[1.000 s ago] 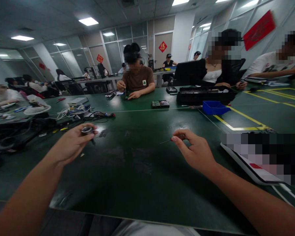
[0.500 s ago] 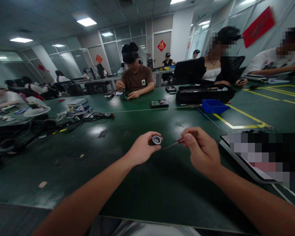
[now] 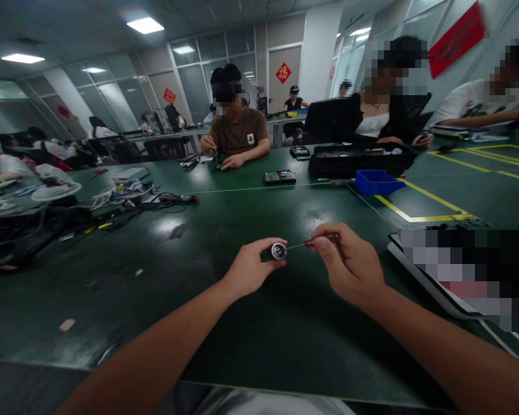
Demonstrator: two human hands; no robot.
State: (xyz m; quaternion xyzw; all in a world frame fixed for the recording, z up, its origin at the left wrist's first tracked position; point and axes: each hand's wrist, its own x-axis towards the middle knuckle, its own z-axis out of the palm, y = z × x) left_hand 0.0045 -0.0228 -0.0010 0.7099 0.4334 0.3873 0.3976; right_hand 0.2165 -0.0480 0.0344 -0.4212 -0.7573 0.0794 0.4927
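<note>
Between the thumb and fingers of my left hand (image 3: pixel 251 266) is a small round part (image 3: pixel 279 251), dark-sided with a silvery rim. Its open face is turned toward me, and its exact kind cannot be made out. My right hand (image 3: pixel 355 262) grips a screwdriver (image 3: pixel 310 243) by its reddish handle. The thin shaft points left, and its tip reaches the rim or the inside of the round part; which of the two is too small to tell. Both hands are held above the green table (image 3: pixel 259 334).
Cables and tools (image 3: pixel 125 202) lie in a heap on the left. Ahead are a hard drive (image 3: pixel 279 177), a black tray (image 3: pixel 358 161) and a blue bin (image 3: pixel 378 183). A blurred-out device (image 3: pixel 454 276) lies at right. A person in brown (image 3: pixel 242 135) works opposite.
The screwdriver has moved left and its tip, apart from the round part before, is now at it. The round part has turned slightly in my left hand. The view has shifted a little.
</note>
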